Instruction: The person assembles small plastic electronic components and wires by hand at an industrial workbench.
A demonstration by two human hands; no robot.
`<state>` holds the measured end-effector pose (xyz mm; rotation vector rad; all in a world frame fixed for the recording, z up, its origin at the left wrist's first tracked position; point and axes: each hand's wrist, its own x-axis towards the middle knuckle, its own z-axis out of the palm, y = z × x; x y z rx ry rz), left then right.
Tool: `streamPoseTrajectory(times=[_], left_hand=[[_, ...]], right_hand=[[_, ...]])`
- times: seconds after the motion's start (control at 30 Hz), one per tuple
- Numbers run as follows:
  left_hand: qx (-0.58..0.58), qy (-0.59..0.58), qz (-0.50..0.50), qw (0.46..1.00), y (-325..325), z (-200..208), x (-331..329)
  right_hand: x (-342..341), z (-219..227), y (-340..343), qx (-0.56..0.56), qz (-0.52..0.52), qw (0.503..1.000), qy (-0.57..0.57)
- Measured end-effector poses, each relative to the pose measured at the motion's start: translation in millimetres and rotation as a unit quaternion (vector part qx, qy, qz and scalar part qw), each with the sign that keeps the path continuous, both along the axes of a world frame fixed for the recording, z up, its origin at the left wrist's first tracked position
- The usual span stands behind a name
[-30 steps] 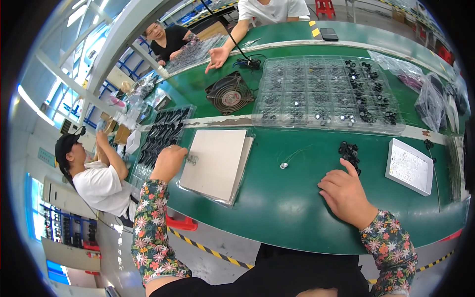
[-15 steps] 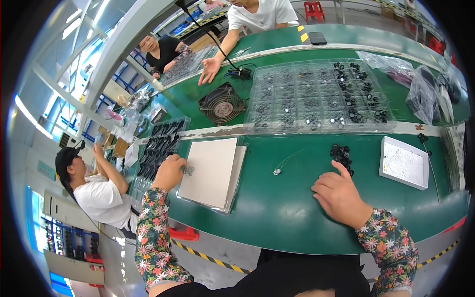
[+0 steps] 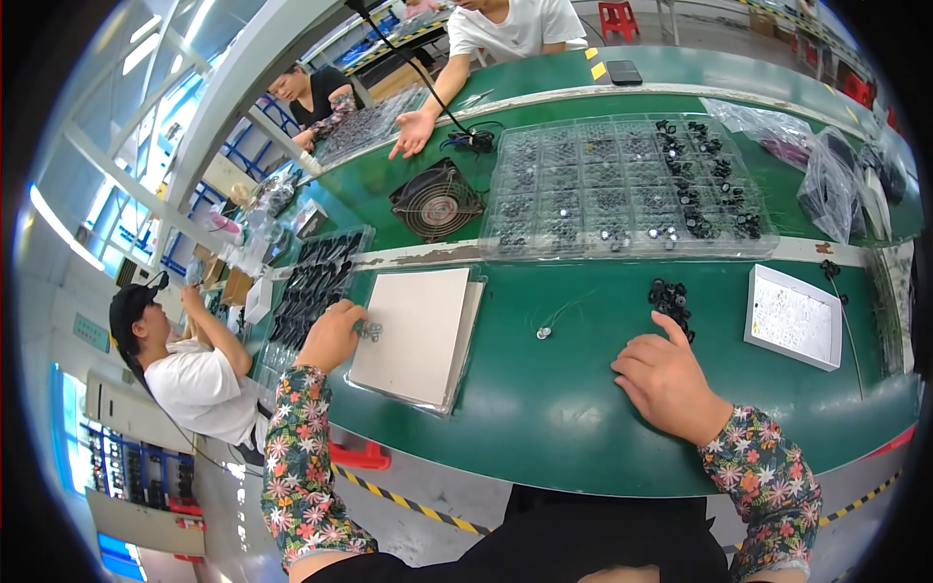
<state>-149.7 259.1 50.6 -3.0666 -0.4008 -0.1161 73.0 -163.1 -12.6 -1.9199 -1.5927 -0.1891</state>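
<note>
My left hand (image 3: pixel 332 336) rests palm down at the left edge of a beige cardboard sheet (image 3: pixel 413 340) on a clear tray. Its fingers are curled together; a few small clear-grey pieces (image 3: pixel 370 331) show at the fingertips, and what lies under the fingers is hidden. My right hand (image 3: pixel 671 381) lies on the green table with fingers apart and nothing visible in them. Its index fingertip touches or nearly touches a pile of small black round parts (image 3: pixel 669 296). Between my hands lies a small white-and-silver piece (image 3: pixel 543 332) with thin greenish strands.
A large compartment tray (image 3: pixel 622 185) of small parts lies ahead, beside a black fan (image 3: pixel 436 202). To the right stands a white box (image 3: pixel 794 319) with tiny clear pieces. A tray of black parts (image 3: pixel 316 291) lies left. Across the table, a co-worker's open hand (image 3: pixel 415 133) rests.
Both my hands stay nearly still. The co-worker in black at the far left has lowered their head and shifted their arms. The view has moved very slightly.
</note>
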Motion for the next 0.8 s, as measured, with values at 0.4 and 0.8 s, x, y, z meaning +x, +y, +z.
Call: streamPoseTrajectory(times=[0.4, 0.8], left_hand=[[0.017, 0.069, 0.008, 0.997, 6, 3, 6], [-0.057, 0.025, 0.018, 0.998, 5, 12, 3]], right_hand=[[1, 1, -1, -0.008, -0.001, 1.000, -0.002], [1, 2, 0, -0.009, 0.000, 1.000, 0.000]])
